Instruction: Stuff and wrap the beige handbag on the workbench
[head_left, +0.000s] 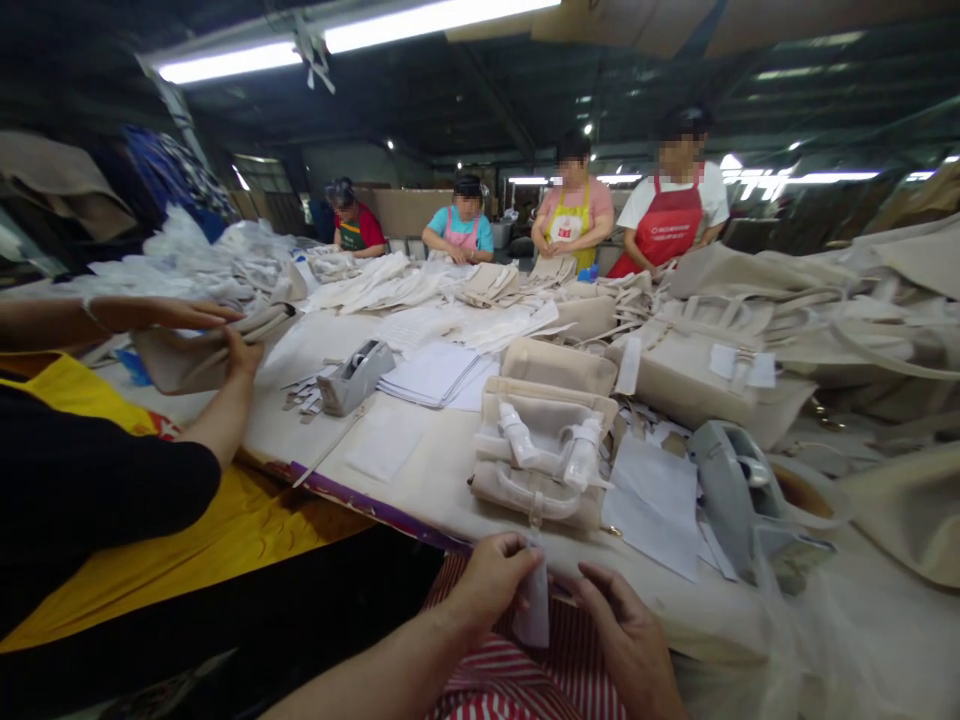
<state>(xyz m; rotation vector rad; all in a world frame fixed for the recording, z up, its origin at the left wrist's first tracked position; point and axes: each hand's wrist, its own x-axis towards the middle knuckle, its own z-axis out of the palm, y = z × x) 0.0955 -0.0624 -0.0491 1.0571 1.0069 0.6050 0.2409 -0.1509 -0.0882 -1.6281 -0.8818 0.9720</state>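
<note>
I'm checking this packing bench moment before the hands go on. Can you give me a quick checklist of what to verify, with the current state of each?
1. Left hand grips the white paper slip: ok.
2. Right hand also on the slip: cannot tell, the fingers sit close beside it.
3. Cream handbag lies within reach, handle wrapped in clear film: ok.
4. Grey tape dispenser stands beside the right hand: ok.
5. Neighbour's hands are apart, on another bag: ok.
6. Stack of white sheets present: ok.

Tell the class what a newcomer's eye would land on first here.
The cream handbag with wrapped handles lies mid-table, just beyond the left hand and right hand, which pinch a small white slip together. Four aproned workers stand at the far end under bright strip lights.
</note>
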